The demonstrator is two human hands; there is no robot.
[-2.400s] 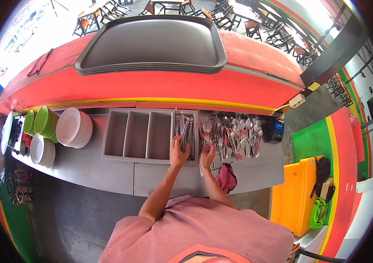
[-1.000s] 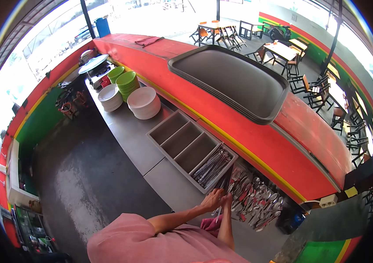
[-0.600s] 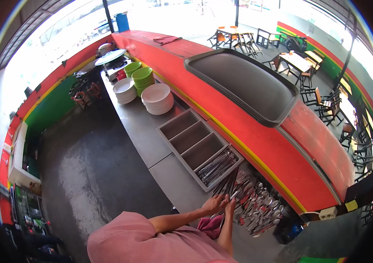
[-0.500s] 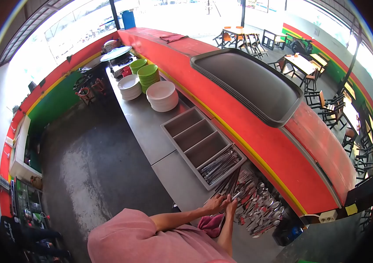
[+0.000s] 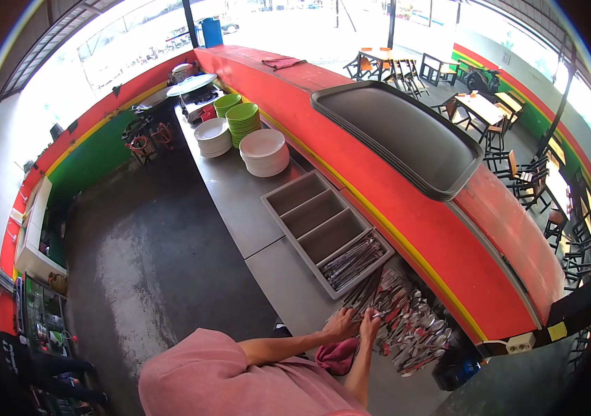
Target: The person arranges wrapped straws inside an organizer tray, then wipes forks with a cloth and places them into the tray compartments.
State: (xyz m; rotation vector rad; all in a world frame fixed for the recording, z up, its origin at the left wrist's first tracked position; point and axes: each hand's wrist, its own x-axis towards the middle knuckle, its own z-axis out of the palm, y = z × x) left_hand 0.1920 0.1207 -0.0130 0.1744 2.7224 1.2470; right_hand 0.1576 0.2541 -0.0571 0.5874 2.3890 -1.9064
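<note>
loose cutlery (image 5: 415, 324): spread in a heap at lower right of frame, on the steel counter (image 5: 275, 272); spoon bowls visible on its right side.
right hand (image 5: 370, 324): at the heap's left edge, fingers closed on a shiny piece of cutlery (image 5: 377, 315); type too small to read.
left hand (image 5: 339, 323): just beside the right, fingers curled; cannot tell whether it grips anything.
pink cloth (image 5: 337, 356): below the hands, near the forearms.
grey cutlery tray (image 5: 335, 234): centre-right, four compartments, slanted; cutlery lies in the lower-right one.
white plates (image 5: 264, 154) and green bowls (image 5: 243, 126): stacked, upper centre-left.
dark serving trays (image 5: 399, 135): stacked on the red ledge (image 5: 510, 239), upper right.
</note>
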